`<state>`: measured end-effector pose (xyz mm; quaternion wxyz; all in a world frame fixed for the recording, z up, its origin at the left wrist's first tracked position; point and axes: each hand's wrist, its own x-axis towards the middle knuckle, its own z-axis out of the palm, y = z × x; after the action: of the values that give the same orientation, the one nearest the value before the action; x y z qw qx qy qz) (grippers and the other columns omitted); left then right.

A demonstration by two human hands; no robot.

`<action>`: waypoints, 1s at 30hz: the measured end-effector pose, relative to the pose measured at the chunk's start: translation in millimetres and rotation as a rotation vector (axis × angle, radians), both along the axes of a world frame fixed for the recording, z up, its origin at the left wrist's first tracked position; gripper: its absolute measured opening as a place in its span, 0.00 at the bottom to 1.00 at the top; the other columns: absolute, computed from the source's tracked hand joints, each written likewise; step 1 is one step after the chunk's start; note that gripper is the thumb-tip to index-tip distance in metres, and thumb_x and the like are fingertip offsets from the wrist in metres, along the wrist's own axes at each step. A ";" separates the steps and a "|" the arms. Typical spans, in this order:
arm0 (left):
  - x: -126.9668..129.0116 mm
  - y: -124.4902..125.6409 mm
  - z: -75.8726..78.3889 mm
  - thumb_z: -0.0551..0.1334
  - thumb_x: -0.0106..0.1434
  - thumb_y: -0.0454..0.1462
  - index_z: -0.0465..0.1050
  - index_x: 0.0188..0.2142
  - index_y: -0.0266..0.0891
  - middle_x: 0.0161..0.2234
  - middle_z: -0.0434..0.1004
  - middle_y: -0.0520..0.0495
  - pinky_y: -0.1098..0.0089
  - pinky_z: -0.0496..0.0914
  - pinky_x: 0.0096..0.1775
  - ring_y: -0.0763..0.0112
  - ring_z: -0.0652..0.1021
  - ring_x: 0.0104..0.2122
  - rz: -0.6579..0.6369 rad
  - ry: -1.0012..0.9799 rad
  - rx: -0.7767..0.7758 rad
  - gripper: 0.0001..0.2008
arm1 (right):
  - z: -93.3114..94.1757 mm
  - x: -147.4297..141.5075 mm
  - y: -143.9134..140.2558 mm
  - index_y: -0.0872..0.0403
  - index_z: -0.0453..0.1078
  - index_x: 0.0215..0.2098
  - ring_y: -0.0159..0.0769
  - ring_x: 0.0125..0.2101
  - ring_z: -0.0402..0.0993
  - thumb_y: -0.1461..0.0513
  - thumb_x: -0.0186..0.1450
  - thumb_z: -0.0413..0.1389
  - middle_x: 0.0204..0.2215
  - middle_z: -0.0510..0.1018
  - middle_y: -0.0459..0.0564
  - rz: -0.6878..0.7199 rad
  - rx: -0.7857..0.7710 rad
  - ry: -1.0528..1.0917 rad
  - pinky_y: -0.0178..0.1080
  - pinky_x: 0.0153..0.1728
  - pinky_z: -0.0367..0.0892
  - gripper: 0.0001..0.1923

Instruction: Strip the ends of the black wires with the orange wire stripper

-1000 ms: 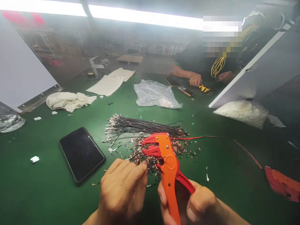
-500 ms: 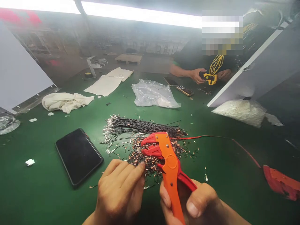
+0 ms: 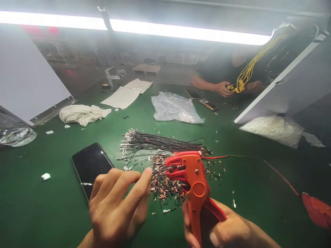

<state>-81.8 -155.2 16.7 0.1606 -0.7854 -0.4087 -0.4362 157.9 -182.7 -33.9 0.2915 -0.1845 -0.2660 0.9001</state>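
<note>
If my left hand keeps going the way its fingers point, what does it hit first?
Most likely the orange wire stripper: the left hand points right at its jaws, though depth is unclear.

I see a bright tube light (image 3: pixel 165 29) overhead blooming into haze; far background is soft, edges bend outward.

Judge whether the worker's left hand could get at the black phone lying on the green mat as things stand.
Probably yes: the left hand already hovers over the near corner of the black phone, with nothing lying between them.
</note>
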 end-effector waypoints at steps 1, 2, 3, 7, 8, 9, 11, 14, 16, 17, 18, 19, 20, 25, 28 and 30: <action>-0.5 -0.6 0.3 0.66 0.59 0.23 0.76 0.42 0.35 0.27 0.77 0.49 0.65 0.59 0.33 0.70 0.69 0.28 0.019 0.016 0.004 0.12 | -0.3 0.5 0.4 0.61 0.71 0.42 0.33 0.29 0.72 0.66 0.47 0.62 0.27 0.76 0.52 0.009 0.008 -0.002 0.33 0.32 0.62 0.22; -0.9 -1.3 0.7 0.66 0.59 0.24 0.76 0.42 0.36 0.27 0.78 0.49 0.64 0.59 0.34 0.69 0.69 0.28 0.038 0.031 0.003 0.13 | -0.5 1.1 0.8 0.61 0.71 0.42 0.33 0.28 0.72 0.66 0.47 0.62 0.26 0.76 0.51 0.018 0.014 -0.003 0.33 0.32 0.62 0.22; -1.3 -1.8 1.1 0.65 0.59 0.24 0.76 0.42 0.37 0.27 0.78 0.50 0.63 0.59 0.35 0.69 0.70 0.29 0.053 0.046 0.004 0.13 | -0.5 1.5 1.2 0.61 0.71 0.42 0.33 0.28 0.71 0.65 0.48 0.63 0.26 0.75 0.50 0.021 0.019 -0.006 0.33 0.32 0.62 0.22; -2.1 -3.9 3.2 0.65 0.61 0.25 0.76 0.43 0.38 0.27 0.80 0.51 0.63 0.57 0.37 0.66 0.69 0.30 0.089 0.084 0.012 0.13 | 1.7 1.5 1.6 0.60 0.71 0.42 0.33 0.27 0.71 0.66 0.49 0.61 0.26 0.76 0.50 0.006 0.023 0.013 0.34 0.33 0.63 0.21; -2.2 -4.4 3.7 0.65 0.61 0.25 0.76 0.44 0.38 0.27 0.80 0.51 0.63 0.57 0.37 0.67 0.68 0.30 0.099 0.077 0.010 0.13 | 2.6 1.1 1.4 0.60 0.71 0.42 0.32 0.27 0.71 0.66 0.48 0.61 0.26 0.76 0.50 0.005 0.020 0.020 0.33 0.32 0.62 0.22; -2.2 -5.0 4.2 0.65 0.61 0.26 0.76 0.44 0.38 0.27 0.80 0.51 0.63 0.57 0.37 0.67 0.68 0.30 0.106 0.071 0.006 0.13 | 3.2 0.7 1.2 0.60 0.72 0.42 0.32 0.27 0.71 0.67 0.47 0.61 0.26 0.77 0.51 0.002 0.012 0.022 0.32 0.31 0.61 0.22; -2.1 -6.0 5.0 0.65 0.61 0.26 0.76 0.44 0.38 0.26 0.80 0.51 0.63 0.58 0.37 0.67 0.69 0.30 0.110 0.063 0.007 0.12 | 3.0 0.0 0.4 0.61 0.73 0.41 0.31 0.26 0.70 0.67 0.46 0.61 0.25 0.77 0.51 -0.011 -0.010 0.033 0.30 0.28 0.59 0.22; -1.4 -7.2 4.9 0.66 0.60 0.26 0.77 0.42 0.37 0.26 0.80 0.51 0.63 0.58 0.38 0.67 0.70 0.30 0.089 0.043 0.015 0.11 | -3.2 -0.1 -1.7 0.62 0.74 0.38 0.31 0.24 0.69 0.66 0.45 0.62 0.25 0.77 0.52 -0.020 -0.052 0.022 0.30 0.25 0.58 0.20; -0.4 -7.2 3.4 0.66 0.60 0.26 0.77 0.41 0.36 0.26 0.80 0.50 0.63 0.58 0.38 0.67 0.71 0.31 0.063 0.017 0.003 0.10 | -11.5 1.0 -3.8 0.62 0.74 0.37 0.33 0.25 0.71 0.65 0.45 0.63 0.25 0.77 0.52 -0.010 -0.073 0.002 0.31 0.26 0.60 0.19; 0.2 -7.0 2.2 0.66 0.60 0.26 0.77 0.41 0.36 0.26 0.80 0.50 0.63 0.58 0.38 0.67 0.71 0.31 0.048 0.009 -0.002 0.10 | -16.4 1.9 -5.2 0.61 0.73 0.36 0.35 0.26 0.71 0.64 0.45 0.64 0.25 0.77 0.52 -0.001 -0.077 -0.004 0.32 0.27 0.61 0.19; 0.7 -6.6 0.8 0.66 0.60 0.26 0.77 0.40 0.36 0.26 0.80 0.50 0.63 0.58 0.38 0.67 0.71 0.31 0.033 0.002 -0.006 0.10 | -21.2 3.2 -6.6 0.60 0.73 0.36 0.36 0.27 0.72 0.63 0.45 0.65 0.25 0.76 0.51 0.008 -0.079 -0.004 0.33 0.28 0.62 0.19; 1.3 -6.1 -0.9 0.66 0.60 0.26 0.77 0.40 0.36 0.26 0.80 0.50 0.62 0.58 0.39 0.67 0.72 0.32 0.023 -0.003 -0.011 0.09 | -25.6 4.8 -8.0 0.59 0.72 0.36 0.36 0.28 0.72 0.62 0.45 0.65 0.25 0.76 0.50 0.014 -0.080 -0.004 0.34 0.29 0.63 0.19; 1.8 -5.4 -2.5 0.66 0.61 0.26 0.77 0.40 0.37 0.26 0.80 0.50 0.62 0.59 0.39 0.67 0.72 0.32 0.017 -0.009 -0.017 0.09 | -29.1 6.7 -9.3 0.58 0.72 0.36 0.37 0.28 0.72 0.62 0.45 0.66 0.26 0.76 0.49 0.022 -0.081 -0.011 0.34 0.29 0.63 0.20; 6.2 -0.6 -6.7 0.66 0.61 0.27 0.77 0.40 0.39 0.27 0.80 0.51 0.61 0.58 0.40 0.65 0.74 0.33 -0.008 -0.055 -0.063 0.09 | -30.3 15.9 -10.4 0.57 0.73 0.38 0.34 0.30 0.72 0.66 0.44 0.65 0.28 0.76 0.46 0.041 -0.055 -0.102 0.32 0.30 0.61 0.21; 8.9 2.2 -5.9 0.64 0.61 0.26 0.77 0.38 0.38 0.26 0.79 0.52 0.62 0.57 0.39 0.66 0.74 0.32 -0.034 -0.080 -0.068 0.08 | -22.3 16.3 -7.8 0.59 0.74 0.37 0.32 0.29 0.70 0.66 0.44 0.66 0.30 0.77 0.48 0.064 -0.029 -0.121 0.31 0.28 0.59 0.21; 8.8 3.0 -6.0 0.64 0.62 0.26 0.77 0.39 0.37 0.26 0.80 0.53 0.62 0.57 0.38 0.67 0.75 0.32 -0.050 -0.078 -0.076 0.08 | -16.7 14.8 -6.9 0.61 0.75 0.36 0.30 0.27 0.68 0.65 0.44 0.66 0.28 0.76 0.49 0.070 -0.022 -0.122 0.30 0.26 0.57 0.19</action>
<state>-73.1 -152.2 10.7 0.1038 -0.7832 -0.4112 -0.4546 172.8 -189.6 -50.6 0.2410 -0.2327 -0.2795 0.8998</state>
